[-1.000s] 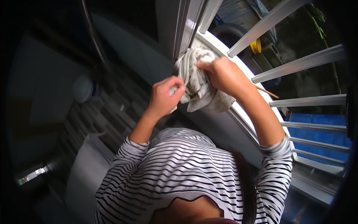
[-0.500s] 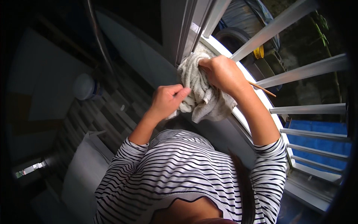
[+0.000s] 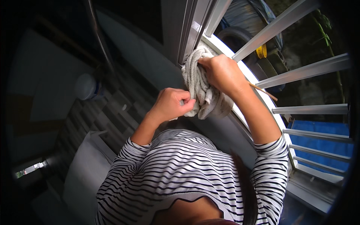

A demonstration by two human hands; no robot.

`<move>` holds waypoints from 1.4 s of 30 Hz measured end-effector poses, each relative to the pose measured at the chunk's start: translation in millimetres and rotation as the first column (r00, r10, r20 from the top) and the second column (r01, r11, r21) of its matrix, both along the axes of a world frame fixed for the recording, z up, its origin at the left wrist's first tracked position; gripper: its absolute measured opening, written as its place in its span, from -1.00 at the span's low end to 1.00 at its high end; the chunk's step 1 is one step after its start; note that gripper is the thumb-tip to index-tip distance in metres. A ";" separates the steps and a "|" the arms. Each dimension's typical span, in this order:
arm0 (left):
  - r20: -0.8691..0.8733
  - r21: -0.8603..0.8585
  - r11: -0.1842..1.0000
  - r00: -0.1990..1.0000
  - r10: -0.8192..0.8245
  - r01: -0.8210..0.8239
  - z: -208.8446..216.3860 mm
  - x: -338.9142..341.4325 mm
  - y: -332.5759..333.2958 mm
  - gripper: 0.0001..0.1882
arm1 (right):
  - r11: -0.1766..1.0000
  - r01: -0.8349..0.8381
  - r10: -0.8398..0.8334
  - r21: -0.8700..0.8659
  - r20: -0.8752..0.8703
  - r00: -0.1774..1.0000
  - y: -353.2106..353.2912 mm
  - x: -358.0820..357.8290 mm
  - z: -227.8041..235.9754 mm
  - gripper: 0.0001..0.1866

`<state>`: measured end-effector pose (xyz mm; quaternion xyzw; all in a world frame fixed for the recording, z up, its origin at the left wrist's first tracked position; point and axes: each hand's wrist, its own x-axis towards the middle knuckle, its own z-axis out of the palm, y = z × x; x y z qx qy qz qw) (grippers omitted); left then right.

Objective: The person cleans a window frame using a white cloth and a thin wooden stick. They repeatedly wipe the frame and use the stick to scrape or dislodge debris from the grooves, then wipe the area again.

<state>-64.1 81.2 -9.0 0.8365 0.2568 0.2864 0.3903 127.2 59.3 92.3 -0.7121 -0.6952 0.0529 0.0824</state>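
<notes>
A bunched, greyish-white terry cloth (image 3: 197,75) lies in folds at the corner of the window sill, against the frame. My right hand (image 3: 225,74) presses down on its upper right side, fingers curled into the folds. My left hand (image 3: 171,104) is closed at the cloth's lower left edge, with thumb and forefinger bent together and a pale bit of cloth showing below the fist. A thin wooden stick (image 3: 267,93) sticks out from behind my right wrist across the white sill; its other end is hidden, so I cannot tell whether that hand holds it.
White window bars (image 3: 300,74) run along the right side above a white frame (image 3: 270,103). Beyond them are a dark tyre (image 3: 234,34), a yellow object (image 3: 261,51) and a blue sheet (image 3: 318,138). A white bucket (image 3: 86,87) stands on the plank-patterned floor (image 3: 101,120) at left.
The cloth's hanging lower part has drawn up and bunched tighter. My left hand has shifted slightly right and down and curled more. The stick has tilted a little; my right hand barely moved.
</notes>
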 end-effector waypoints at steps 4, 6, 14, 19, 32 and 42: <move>-0.048 -0.007 0.999 0.998 -0.038 0.038 6.6 -8.6 -1.0 -0.74 | 0.974 -0.226 0.226 0.011 -0.085 0.970 -7.4 29.5 -8.4 -0.65; -0.018 0.109 0.991 0.997 -0.081 0.083 3.5 -8.8 -2.8 -0.77 | 0.963 -0.250 0.244 -0.098 -0.072 0.967 -19.0 34.3 6.1 -0.65; -0.012 0.138 0.985 0.995 -0.099 0.100 2.3 3.1 -8.0 -0.68 | 0.994 -0.107 0.107 0.006 -0.051 0.993 1.6 7.6 -2.8 -0.69; -0.135 0.093 0.992 0.988 -0.070 0.083 10.9 -13.7 -2.2 -0.60 | 0.965 -0.264 0.261 0.006 -0.164 0.951 -2.9 33.9 -7.5 -0.70; 0.052 0.209 0.967 0.986 -0.158 0.144 6.8 9.4 -24.5 -0.80 | 0.949 0.120 -0.123 -0.292 0.008 0.992 -126.9 54.1 47.0 -0.73; 0.163 0.129 0.953 0.954 0.252 -0.274 -0.3 -9.8 -3.3 -0.74 | 0.994 0.077 -0.089 0.073 0.171 0.981 -21.2 -27.9 -24.6 -0.61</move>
